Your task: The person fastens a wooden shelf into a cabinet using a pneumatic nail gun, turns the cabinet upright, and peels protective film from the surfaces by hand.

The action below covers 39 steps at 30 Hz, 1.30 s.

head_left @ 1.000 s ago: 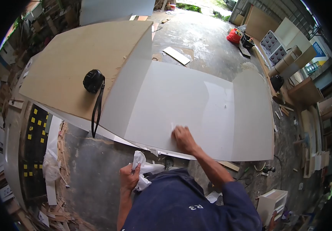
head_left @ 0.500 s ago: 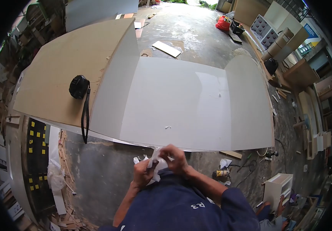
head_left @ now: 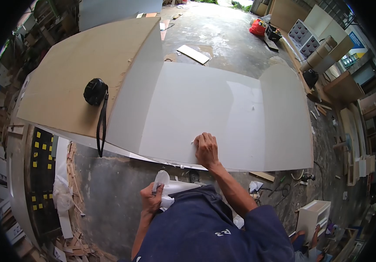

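Observation:
My right hand is closed with curled fingers at the white panel of a large open cabinet box. A small white scrap pokes out beside its fingertips. Lower down, in front of the cabinet's near edge, my left hand grips a thin white sheet, which looks like crumpled paper or cloth. Past it, against my dark shirt, lies a pale roll-like shape that I cannot make out. More white bits lie along the cabinet's near edge.
On the brown board at left sits a black tape measure, its strap hanging over the edge. A yellow power tool and cables lie on the floor at right. A person's hand shows beside a small white cabinet.
My right hand has left the white sheet and reached forward to the scrap on the panel. My left hand has moved slightly left and down, still holding the sheet.

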Available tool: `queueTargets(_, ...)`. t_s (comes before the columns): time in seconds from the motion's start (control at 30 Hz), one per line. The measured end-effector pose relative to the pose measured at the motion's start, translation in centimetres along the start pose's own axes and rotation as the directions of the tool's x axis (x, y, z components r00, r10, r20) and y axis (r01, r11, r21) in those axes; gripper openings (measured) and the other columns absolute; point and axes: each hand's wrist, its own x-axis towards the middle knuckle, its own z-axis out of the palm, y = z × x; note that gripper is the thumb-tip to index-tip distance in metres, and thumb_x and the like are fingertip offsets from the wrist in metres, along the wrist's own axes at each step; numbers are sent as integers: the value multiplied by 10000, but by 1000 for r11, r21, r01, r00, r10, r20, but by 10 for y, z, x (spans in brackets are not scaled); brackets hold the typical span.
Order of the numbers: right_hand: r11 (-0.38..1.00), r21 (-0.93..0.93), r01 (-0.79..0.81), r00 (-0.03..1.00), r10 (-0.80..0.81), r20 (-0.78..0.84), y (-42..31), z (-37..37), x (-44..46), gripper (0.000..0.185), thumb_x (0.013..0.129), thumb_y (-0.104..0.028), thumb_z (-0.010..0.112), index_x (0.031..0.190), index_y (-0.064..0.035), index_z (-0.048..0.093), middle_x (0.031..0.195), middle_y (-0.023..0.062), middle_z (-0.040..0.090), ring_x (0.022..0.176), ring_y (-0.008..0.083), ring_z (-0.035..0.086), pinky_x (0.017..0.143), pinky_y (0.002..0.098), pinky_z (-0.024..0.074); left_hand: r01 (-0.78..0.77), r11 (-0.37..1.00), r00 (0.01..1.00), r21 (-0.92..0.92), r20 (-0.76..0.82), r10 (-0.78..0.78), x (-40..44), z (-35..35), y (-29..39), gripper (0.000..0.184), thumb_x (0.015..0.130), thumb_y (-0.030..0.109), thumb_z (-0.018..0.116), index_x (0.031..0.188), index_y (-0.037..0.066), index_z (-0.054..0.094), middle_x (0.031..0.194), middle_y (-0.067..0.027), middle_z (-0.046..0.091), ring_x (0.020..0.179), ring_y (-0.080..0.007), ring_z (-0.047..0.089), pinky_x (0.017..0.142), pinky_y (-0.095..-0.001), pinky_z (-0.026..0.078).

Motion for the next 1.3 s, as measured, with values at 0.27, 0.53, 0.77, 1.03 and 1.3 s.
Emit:
queueTargets(0.27,992,-105,73,987,-57,149,-2,-6,0,86,811,-21,672,859,-30,601,879,131,587,868,308,577,789,421,431,-23,999,1000,46,12,22,6,0,6,199,936,183,715,957,-14,695,709,-154,666,593,-218,639,568,-356,484)
queueTargets(0.53,989,141,-39,999,36,26,4,-18,-9,61,907,-82,653,906,-33,617,890,122,600,857,314,590,802,426,445,-46,999,998,13,45,46,15,1,12,190,938,176,719,953,-12,697,711,-146,669,593,-201,631,569,-344,487)
queueTargets(0.77,997,-3,75,995,-75,66,5,-5,0,38,879,-57,624,866,-25,608,861,129,594,847,307,598,792,433,448,-57,998,996,20,69,56,13,-1,10,192,935,176,724,948,-14,697,712,-148,668,596,-197,632,565,-337,485)
queueTargets(1.03,965,255,58,927,-147,345,-34,-18,-38,195,750,-36,688,920,-39,592,859,145,599,828,338,600,752,423,457,-73,997,993,39,99,69,11,-3,5,217,899,183,759,1000,0,701,775,-164,694,668,-256,693,605,-365,517)
queueTargets(1.3,552,743,-378,896,16,444,-112,-28,-81,208,908,-98,751,1055,4,646,980,92,682,931,168,683,835,323,547,-239,966,952,-101,171,254,5,9,18,498,796,93,822,1247,16,627,961,-189,717,853,-362,725,704,-399,564)
